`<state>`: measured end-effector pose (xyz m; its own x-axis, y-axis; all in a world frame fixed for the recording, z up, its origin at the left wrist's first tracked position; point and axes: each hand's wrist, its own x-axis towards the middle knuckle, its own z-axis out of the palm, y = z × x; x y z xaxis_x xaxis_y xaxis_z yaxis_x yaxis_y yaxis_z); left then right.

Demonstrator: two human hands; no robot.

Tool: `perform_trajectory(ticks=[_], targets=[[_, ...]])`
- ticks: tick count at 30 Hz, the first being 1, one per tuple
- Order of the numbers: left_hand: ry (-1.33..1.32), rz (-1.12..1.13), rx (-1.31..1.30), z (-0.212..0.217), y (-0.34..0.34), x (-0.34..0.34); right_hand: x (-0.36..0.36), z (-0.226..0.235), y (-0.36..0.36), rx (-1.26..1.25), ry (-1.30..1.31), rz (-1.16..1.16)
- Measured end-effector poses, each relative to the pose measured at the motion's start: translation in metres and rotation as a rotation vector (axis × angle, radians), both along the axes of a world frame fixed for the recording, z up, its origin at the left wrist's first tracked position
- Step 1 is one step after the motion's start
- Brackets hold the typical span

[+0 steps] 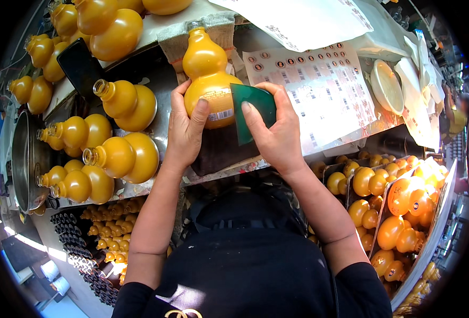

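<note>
Two hands, left (185, 132) gripping gourd bottle (209, 79), right (274, 132) pressing green scraper (251, 108) against it

I have only one view, from the camera on the person's head. It looks steeply down and a little forward, close over the bench (155, 79), which fills the picture from 9 to 2 o'clock. Both forearms enter from 6 o'clock. The fisheye lens bends the straight edges near the rim.
</note>
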<state>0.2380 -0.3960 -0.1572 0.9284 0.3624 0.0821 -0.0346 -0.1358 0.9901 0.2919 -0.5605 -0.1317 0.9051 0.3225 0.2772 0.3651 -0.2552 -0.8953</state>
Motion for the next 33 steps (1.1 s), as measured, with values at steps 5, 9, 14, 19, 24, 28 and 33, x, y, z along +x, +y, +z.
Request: perform_trajectory(ticks=[5,9,14,19,24,28,33], targets=[[0.026,-0.010,0.004,-0.002,0.002,0.000,0.000,-0.001,-0.002,0.017,0.038,-0.007],[0.017,-0.015,0.020,-0.006,0.004,0.000,0.000,0.002,-0.002,0.005,0.039,-0.021],[0.010,-0.028,0.016,-0.005,0.004,-0.001,0.000,0.002,-0.003,0.035,0.081,-0.024],[-0.007,-0.024,-0.034,-0.001,0.004,-0.002,0.002,0.002,-0.005,0.025,0.095,-0.009],[0.007,0.007,-0.135,0.001,0.005,0.000,0.004,0.006,-0.007,0.004,0.097,0.002],[0.054,0.023,-0.298,0.003,0.010,0.009,0.006,0.004,-0.008,-0.004,0.077,0.014],[0.059,0.011,-0.329,0.000,0.014,0.010,0.008,0.006,-0.008,-0.013,0.122,0.021]])
